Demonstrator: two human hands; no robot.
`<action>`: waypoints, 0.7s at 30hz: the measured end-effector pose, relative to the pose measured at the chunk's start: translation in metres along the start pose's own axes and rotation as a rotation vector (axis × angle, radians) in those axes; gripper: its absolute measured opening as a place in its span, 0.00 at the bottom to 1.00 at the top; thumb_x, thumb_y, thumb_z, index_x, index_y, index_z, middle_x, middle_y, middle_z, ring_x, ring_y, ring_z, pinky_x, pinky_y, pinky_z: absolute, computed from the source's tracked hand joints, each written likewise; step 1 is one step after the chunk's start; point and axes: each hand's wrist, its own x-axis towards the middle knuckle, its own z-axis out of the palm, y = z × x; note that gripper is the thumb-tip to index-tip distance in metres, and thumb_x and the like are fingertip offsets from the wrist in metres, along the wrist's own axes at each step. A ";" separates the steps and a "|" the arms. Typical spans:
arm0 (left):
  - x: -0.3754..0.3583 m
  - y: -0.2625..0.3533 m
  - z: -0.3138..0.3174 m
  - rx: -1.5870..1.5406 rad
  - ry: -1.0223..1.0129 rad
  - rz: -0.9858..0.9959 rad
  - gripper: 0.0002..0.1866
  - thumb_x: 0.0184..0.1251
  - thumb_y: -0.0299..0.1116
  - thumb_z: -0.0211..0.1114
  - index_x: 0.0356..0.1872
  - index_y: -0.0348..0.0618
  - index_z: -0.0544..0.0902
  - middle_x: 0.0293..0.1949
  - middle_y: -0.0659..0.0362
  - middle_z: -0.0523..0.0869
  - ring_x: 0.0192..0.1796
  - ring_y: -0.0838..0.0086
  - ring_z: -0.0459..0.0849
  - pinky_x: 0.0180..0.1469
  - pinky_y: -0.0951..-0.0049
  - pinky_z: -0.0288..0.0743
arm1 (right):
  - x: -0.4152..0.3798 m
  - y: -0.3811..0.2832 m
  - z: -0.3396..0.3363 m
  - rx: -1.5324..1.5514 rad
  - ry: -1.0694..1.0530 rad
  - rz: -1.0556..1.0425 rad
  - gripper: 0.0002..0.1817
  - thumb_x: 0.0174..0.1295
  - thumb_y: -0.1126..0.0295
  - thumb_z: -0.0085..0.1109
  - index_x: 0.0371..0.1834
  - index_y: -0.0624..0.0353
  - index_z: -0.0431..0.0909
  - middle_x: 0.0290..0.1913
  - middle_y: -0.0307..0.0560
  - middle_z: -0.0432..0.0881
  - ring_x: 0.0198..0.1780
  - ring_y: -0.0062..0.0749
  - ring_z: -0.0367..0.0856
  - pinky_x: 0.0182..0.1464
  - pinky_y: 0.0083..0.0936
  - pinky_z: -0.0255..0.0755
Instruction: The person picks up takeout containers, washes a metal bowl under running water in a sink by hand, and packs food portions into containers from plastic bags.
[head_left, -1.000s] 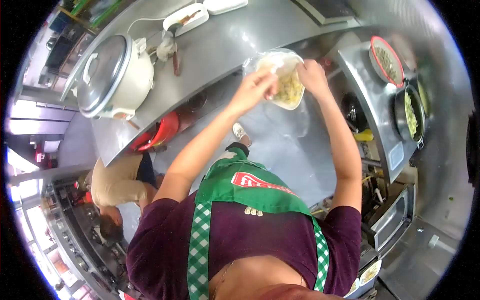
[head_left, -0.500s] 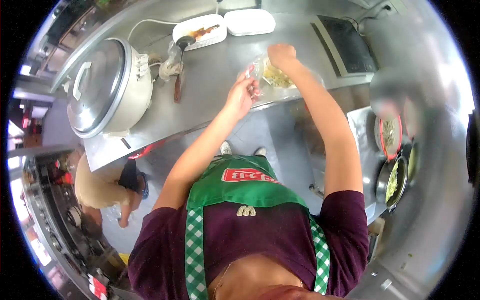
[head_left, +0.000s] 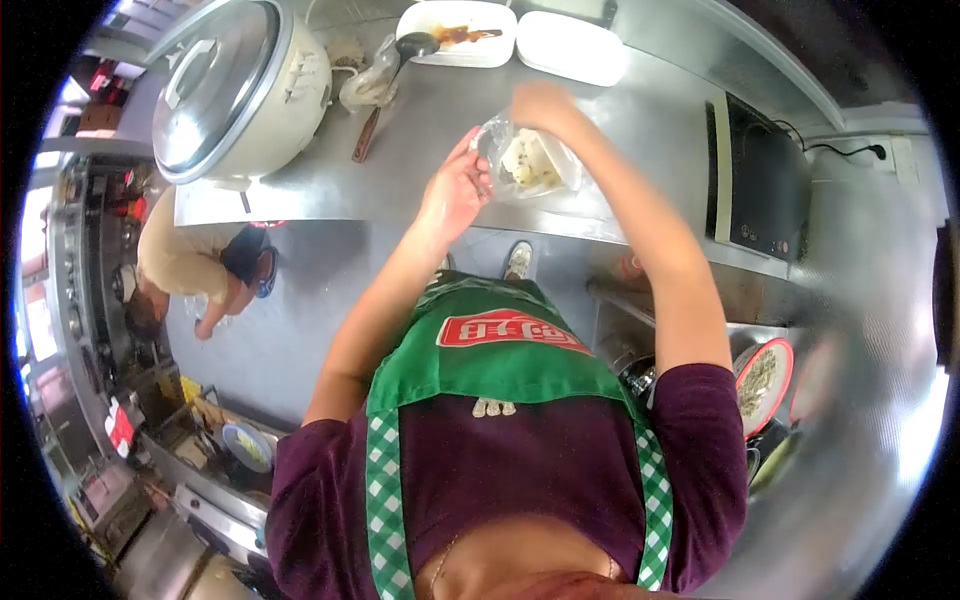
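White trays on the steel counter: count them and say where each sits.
2. One white tray with brown sauce lies at the counter's far edge, right of the rice cooker; a second tray lies just right of it. More may be hidden beyond the frame.

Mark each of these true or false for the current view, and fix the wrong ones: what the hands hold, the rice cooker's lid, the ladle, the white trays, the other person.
1. Both hands hold a clear plastic bag of food above the steel counter. True: the left hand and right hand both grip it.
2. The rice cooker stands open. False: its lid is shut.
3. A ladle lies on the counter with its bowl at the sauce-stained white tray. True.
4. The second white tray is full of noodles. False: no noodles show; it appears plain white.
5. Another person bends low on the floor beyond the counter. True.
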 end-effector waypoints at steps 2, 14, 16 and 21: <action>0.004 -0.011 0.005 -0.012 -0.002 0.020 0.22 0.61 0.31 0.49 0.58 0.49 0.62 0.27 0.66 0.72 0.29 0.81 0.70 0.33 0.78 0.66 | 0.000 0.013 -0.001 0.009 -0.027 -0.012 0.13 0.47 0.67 0.49 0.33 0.59 0.79 0.33 0.51 0.80 0.38 0.42 0.79 0.36 0.38 0.72; 0.007 -0.015 0.026 0.205 0.067 -0.014 0.10 0.61 0.31 0.51 0.42 0.41 0.74 0.26 0.66 0.74 0.28 0.82 0.71 0.33 0.80 0.66 | -0.050 0.053 -0.027 -0.034 0.105 -0.107 0.11 0.45 0.75 0.45 0.29 0.63 0.76 0.32 0.57 0.78 0.37 0.48 0.78 0.38 0.38 0.71; 0.010 -0.025 0.020 0.198 0.017 -0.029 0.10 0.61 0.31 0.51 0.41 0.42 0.74 0.25 0.65 0.74 0.28 0.81 0.71 0.33 0.80 0.66 | -0.053 0.054 0.008 -0.048 0.228 -0.164 0.07 0.44 0.75 0.47 0.24 0.63 0.76 0.28 0.58 0.78 0.34 0.49 0.78 0.37 0.39 0.71; 0.018 -0.015 0.024 0.187 0.019 -0.056 0.10 0.60 0.31 0.52 0.41 0.42 0.75 0.25 0.65 0.74 0.27 0.81 0.72 0.32 0.80 0.66 | -0.068 0.038 -0.013 -0.100 0.224 -0.170 0.07 0.45 0.73 0.47 0.23 0.61 0.76 0.27 0.57 0.78 0.33 0.48 0.78 0.36 0.40 0.71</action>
